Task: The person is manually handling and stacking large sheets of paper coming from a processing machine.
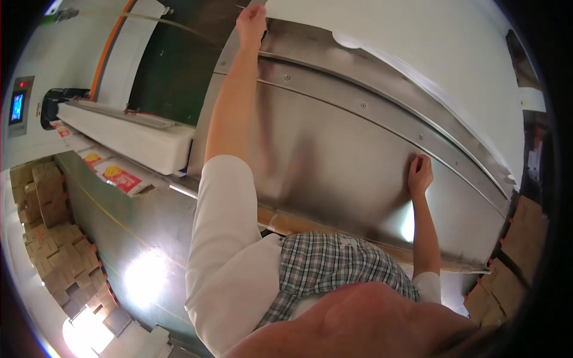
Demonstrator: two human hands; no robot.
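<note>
A broad white sheet (441, 77) lies over the far part of a stainless steel work surface (346, 149). Its near edge runs wavy along the metal, with a small lobe sticking out near the middle. My left hand (251, 25) reaches far forward, fingers closed at the sheet's left corner. Lower down on the right, my right hand (421, 174) is closed just above the bare steel, apart from the sheet. Whatever its curled fingers hold, if anything, is hidden. A row of screws dots the steel strip between my hands and the sheet.
To the left, a long white machine arm or chute (125, 137) sits beside a row of red-and-white printed packets (116, 174). Stacked cardboard boxes (59, 250) stand at far left, more cardboard (519, 244) at right. A lit control screen (18, 107) is on the wall.
</note>
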